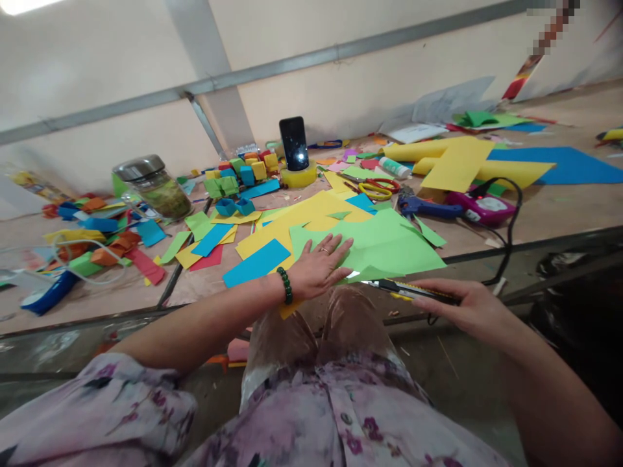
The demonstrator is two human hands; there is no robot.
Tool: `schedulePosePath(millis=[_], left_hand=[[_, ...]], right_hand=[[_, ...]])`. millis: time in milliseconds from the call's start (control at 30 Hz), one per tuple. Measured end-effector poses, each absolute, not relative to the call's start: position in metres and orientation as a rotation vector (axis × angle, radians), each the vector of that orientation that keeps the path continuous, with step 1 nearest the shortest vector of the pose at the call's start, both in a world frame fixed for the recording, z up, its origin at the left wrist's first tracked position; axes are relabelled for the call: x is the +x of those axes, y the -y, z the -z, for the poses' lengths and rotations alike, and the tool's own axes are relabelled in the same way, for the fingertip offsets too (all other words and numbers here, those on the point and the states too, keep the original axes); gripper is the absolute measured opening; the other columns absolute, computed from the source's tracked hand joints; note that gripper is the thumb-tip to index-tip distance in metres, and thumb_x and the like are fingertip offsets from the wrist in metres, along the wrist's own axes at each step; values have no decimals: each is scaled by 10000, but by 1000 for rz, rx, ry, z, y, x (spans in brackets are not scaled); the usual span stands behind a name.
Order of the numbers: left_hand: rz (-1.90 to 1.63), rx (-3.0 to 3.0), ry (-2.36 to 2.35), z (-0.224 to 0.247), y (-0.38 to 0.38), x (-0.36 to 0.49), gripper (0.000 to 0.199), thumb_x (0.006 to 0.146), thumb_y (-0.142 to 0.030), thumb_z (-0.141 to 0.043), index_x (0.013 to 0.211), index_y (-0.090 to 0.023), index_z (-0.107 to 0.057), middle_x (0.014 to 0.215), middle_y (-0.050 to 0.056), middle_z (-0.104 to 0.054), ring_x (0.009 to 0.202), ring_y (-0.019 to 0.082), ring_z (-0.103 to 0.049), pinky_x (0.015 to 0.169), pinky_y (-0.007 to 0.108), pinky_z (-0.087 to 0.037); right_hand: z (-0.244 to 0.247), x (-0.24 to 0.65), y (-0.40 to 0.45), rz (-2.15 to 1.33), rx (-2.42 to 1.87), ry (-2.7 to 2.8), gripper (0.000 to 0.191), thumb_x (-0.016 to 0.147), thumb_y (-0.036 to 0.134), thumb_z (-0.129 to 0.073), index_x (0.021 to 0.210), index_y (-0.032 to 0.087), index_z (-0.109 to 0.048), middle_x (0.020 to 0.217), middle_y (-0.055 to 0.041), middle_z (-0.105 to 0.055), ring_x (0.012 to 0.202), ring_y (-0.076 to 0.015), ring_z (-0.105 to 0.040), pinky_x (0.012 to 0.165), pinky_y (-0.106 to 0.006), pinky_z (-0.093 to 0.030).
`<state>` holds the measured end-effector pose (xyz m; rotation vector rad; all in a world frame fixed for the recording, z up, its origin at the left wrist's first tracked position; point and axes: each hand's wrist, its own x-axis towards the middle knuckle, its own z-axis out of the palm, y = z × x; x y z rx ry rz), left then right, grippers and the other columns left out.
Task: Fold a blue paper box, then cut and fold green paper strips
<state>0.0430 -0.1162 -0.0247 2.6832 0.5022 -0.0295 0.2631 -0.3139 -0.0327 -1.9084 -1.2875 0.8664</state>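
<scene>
Left fingers point(340, 250) atop the green sheet point(384, 243)

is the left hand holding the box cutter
No, the right hand holds the box cutter, while the left hand rests spread on the green sheet.

Green sheet point(384, 243) partly hidden by left hand point(318, 263), yellow object point(613, 135) cropped at right

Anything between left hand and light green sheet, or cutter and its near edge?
Nothing visible. The left hand rests on the light green sheet; the right hand holds the cutter close to the sheet's near edge.
</scene>
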Motion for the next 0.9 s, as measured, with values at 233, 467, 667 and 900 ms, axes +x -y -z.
schedulePosePath(millis=[233, 467, 667, 900], left_hand=[[-101, 2665, -500, 25, 113, 42, 649, 935, -594, -285, 1476, -237, -254, 1562, 142, -230, 1441, 293, -191, 1132, 563, -144], [-150, 2794, -562, 13, 119, 36, 632, 827, -703, -432, 1169, -195, -589, 1309, 161, -515, 1241, 321, -442, 1061, 508, -306], [143, 2775, -652, 18, 110, 38, 654, 945, -598, -134, 1522, -293, -81, 1605, 104, -49, 1473, 304, -32, 1124, 618, -84], [208, 2771, -647, 16, 108, 41, 658, 955, -559, -85, 1529, -240, -35, 1603, 95, -2, 1475, 274, 20, 1135, 607, -60]], right_hand=[[39, 274, 323, -793, -1966, 1207, 433, 670, 501, -734, 1010, 234, -766, 1050, -46, -746, 1037, -321, -648, 927, -378, -501], [38, 269, 317, -789, -1919, 1222, 423, 687, 490, -722, 991, 199, -769, 1064, -60, -741, 1040, -315, -650, 917, -365, -511], [41, 266, 316, -760, -1902, 1250, 428, 673, 503, -722, 978, 208, -773, 1052, -64, -744, 1013, -327, -662, 896, -395, -528], [46, 274, 326, -724, -1944, 1258, 406, 677, 475, -722, 981, 211, -772, 1020, -56, -753, 989, -305, -679, 889, -364, -538]])
